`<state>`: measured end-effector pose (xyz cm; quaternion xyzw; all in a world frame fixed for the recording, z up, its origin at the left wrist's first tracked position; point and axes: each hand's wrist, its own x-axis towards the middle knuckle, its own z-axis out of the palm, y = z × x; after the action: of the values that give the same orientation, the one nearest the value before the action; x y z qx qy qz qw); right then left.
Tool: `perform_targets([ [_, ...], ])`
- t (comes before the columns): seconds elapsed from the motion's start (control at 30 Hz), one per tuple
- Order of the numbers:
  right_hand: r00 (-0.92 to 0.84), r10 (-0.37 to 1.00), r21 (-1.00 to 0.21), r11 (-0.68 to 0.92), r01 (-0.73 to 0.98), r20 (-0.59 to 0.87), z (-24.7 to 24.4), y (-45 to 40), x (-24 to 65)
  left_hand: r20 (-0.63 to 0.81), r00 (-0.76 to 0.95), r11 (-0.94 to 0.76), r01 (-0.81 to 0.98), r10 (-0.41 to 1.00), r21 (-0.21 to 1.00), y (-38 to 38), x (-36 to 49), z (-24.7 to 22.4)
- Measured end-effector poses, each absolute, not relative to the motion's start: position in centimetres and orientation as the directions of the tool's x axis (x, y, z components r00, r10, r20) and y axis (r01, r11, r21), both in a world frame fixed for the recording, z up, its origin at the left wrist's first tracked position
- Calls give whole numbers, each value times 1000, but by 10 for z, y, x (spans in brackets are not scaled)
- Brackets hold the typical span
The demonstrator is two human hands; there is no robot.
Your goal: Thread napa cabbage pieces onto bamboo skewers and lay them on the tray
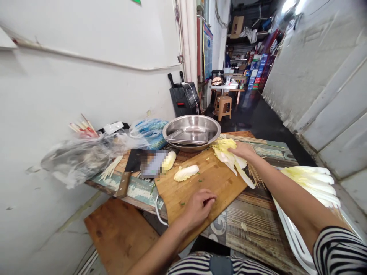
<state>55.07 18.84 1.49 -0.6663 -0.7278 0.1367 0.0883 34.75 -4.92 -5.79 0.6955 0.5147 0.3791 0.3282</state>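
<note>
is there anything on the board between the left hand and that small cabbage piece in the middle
Nothing visible does. The left hand rests on the near edge of the cutting board, and only bare board with a few green specks lies between it and the cabbage piece.

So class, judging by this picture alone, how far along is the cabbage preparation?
Done: a stack of separated leaves lies on the white tray. In hand: the right hand presses on loose cabbage leaves at the cutting board's far corner; the left hand rests on the board's near edge. Left: the cabbage piece on the board looks uncut, the cleaver lies unused beside it, and the steel bowl holds no cabbage.
</note>
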Motion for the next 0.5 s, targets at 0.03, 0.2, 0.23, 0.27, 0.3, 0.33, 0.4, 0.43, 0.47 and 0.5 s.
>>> perform_targets([
  [0.03, -124, 992, -283, 108, 953, -38, 16, 178, 545, 190, 187, -258, 471, 964, 844, -49, 347, -58],
  [0.2, -256, 959, -131, 271, 954, 121, 7, 107, 504, 182, 197, -257, 482, 963, 838, -50, 347, -54],
  [0.23, -290, 948, -111, 305, 946, 135, 4, 92, 495, 182, 194, -255, 485, 964, 836, -50, 347, -54],
  [0.27, -324, 935, -96, 339, 936, 141, 2, 79, 487, 182, 194, -256, 488, 964, 835, -50, 347, -53],
  [0.3, -356, 924, -87, 370, 925, 141, 1, 67, 480, 184, 194, -258, 490, 964, 832, -50, 347, -53],
  [0.33, -387, 912, -85, 400, 913, 135, 1, 59, 475, 186, 197, -261, 492, 963, 830, -50, 347, -53],
  [0.4, -433, 894, -100, 445, 890, 118, 7, 54, 474, 187, 204, -266, 499, 961, 825, -50, 346, -53],
  [0.43, -441, 891, -115, 452, 885, 110, 12, 57, 478, 186, 206, -267, 502, 961, 823, -50, 346, -53],
  [0.47, -432, 896, -133, 443, 887, 101, 18, 65, 485, 185, 206, -266, 502, 961, 823, -50, 346, -53],
  [0.5, -406, 909, -152, 416, 897, 91, 25, 77, 496, 184, 207, -266, 500, 961, 824, -51, 345, -54],
])
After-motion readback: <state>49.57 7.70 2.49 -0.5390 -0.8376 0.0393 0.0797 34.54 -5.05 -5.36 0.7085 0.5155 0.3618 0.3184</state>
